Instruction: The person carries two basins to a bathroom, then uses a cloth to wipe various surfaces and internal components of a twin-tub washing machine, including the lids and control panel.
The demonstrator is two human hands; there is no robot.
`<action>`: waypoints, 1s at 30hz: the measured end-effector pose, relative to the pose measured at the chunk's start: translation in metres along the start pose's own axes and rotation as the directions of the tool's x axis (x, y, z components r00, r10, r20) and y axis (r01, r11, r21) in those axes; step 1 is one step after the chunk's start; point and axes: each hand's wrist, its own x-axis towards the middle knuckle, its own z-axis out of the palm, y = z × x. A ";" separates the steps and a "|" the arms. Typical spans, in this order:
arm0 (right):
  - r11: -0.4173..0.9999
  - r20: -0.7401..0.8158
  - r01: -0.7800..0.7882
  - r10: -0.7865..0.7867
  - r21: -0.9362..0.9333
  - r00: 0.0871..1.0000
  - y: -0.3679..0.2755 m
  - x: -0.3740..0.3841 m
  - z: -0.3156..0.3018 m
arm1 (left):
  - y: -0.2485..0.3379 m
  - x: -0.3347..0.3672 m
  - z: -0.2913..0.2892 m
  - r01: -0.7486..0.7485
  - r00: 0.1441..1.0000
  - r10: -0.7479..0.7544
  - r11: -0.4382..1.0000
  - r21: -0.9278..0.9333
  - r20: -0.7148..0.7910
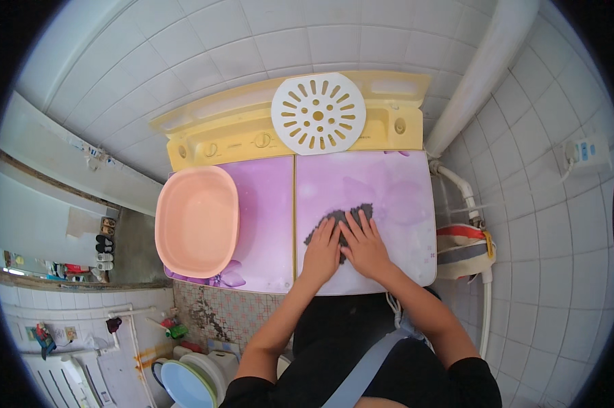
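A small dark grey cloth [350, 213] lies spread on the right purple lid [395, 197] of a twin-tub washing machine. My left hand [322, 250] presses flat on the cloth's near left part, fingers together. My right hand [365, 246] lies flat beside it on the cloth's right part, fingers spread a little. The two hands touch at the thumbs. Most of the cloth's near edge is hidden under my palms.
A pink plastic basin [197, 222] sits on the left lid. A white round perforated disc [318, 113] leans on the yellow control panel [239, 132]. A white pipe [487, 64] and hose [462, 190] run on the right by a striped bag [463, 250]. Tiled walls surround the machine.
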 end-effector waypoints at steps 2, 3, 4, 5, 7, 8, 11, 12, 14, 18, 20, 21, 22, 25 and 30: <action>0.999 -0.016 -0.026 0.026 -0.027 1.000 0.002 0.023 0.006 | -0.009 0.016 0.001 0.029 0.999 -0.028 0.998 0.064 -0.027; 0.998 -0.023 -0.039 0.039 -0.039 0.999 0.000 0.030 0.008 | -0.010 0.015 0.000 0.045 0.999 -0.044 0.996 0.074 -0.025; 0.997 -0.018 -0.051 0.050 -0.050 0.999 -0.005 0.033 0.010 | -0.011 0.013 0.000 0.061 0.998 -0.060 0.995 0.084 -0.025; 0.999 0.003 -0.032 0.033 -0.040 0.999 -0.006 0.031 0.011 | -0.013 0.012 0.001 0.077 0.997 -0.075 0.993 0.090 -0.023; 1.000 0.043 0.004 -0.003 -0.019 0.999 -0.014 0.017 0.012 | -0.010 -0.009 0.000 0.110 0.993 -0.116 0.984 0.137 0.037; 1.000 0.055 0.021 -0.021 -0.010 0.998 -0.020 0.009 0.013 | -0.008 -0.021 0.000 0.127 0.988 -0.140 0.979 0.162 0.068; 0.997 0.081 0.071 -0.072 0.003 0.994 -0.030 0.001 0.015 | -0.006 -0.043 -0.001 0.133 0.989 -0.142 0.979 0.153 0.049; 0.996 0.092 0.084 -0.084 -0.004 0.992 -0.028 0.008 0.015 | -0.010 -0.040 -0.001 0.109 0.993 -0.116 0.979 0.173 0.026; 0.992 0.061 0.123 -0.123 0.004 0.991 -0.019 0.029 0.017 | -0.020 -0.024 0.000 0.139 0.990 -0.137 0.978 0.153 -0.026; 0.994 -0.003 0.102 -0.102 -0.051 0.995 -0.018 0.065 0.020 | -0.034 0.005 -0.004 0.206 0.978 -0.196 0.964 0.168 -0.076; 0.993 0.041 0.106 -0.105 -0.046 0.994 -0.024 0.058 0.024 | -0.035 -0.001 0.000 0.233 0.972 -0.222 0.959 0.162 -0.081; 0.993 0.062 0.107 -0.104 -0.046 0.993 -0.026 0.053 0.027 | -0.030 -0.013 0.003 0.247 0.968 -0.237 0.957 0.152 -0.083; 0.993 0.058 0.115 -0.113 -0.034 0.992 -0.029 0.043 0.029 | -0.025 -0.023 0.005 0.261 0.964 -0.251 0.955 0.141 -0.084; 0.990 0.047 0.140 -0.139 -0.001 0.989 -0.039 0.028 0.031 | -0.019 -0.045 0.007 0.250 0.967 -0.237 0.949 0.191 -0.091; 0.992 -0.008 0.126 -0.126 -0.006 0.992 -0.028 0.067 0.026 | -0.038 -0.002 -0.004 0.201 0.969 -0.176 0.969 0.142 -0.174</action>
